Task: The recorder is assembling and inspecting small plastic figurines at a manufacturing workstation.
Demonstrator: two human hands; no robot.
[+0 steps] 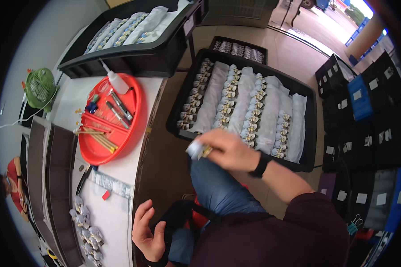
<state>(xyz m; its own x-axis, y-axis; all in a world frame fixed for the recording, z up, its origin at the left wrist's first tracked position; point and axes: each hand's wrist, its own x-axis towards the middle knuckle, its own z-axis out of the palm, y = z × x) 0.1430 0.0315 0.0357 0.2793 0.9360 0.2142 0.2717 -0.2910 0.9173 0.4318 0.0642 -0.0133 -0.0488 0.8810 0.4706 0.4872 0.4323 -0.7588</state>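
Note:
Between the fingers of my right hand [231, 150] is a small pale-blue and white figurine [195, 150], slightly blurred, with a bit of yellow on it. That hand is above my knee, at the near edge of a large black tray [175, 129]. Inside the tray, rows of similar figurines [227, 95] alternate with strips of white wrapping [211, 98]. Beside the white table's edge, my left hand [149, 233] is held with its fingers apart and nothing in it. Several more figurines [81, 213] lie on the table [116, 216] to its left.
On the table, a red basin [140, 120] holds a squeeze bottle [117, 82], pens and sticks. Another black crate [165, 62] of wrapped figurines stands behind it, with a green fan [41, 89] at left. Dark bins [343, 147] are stacked at right. Another person [15, 182] appears far left.

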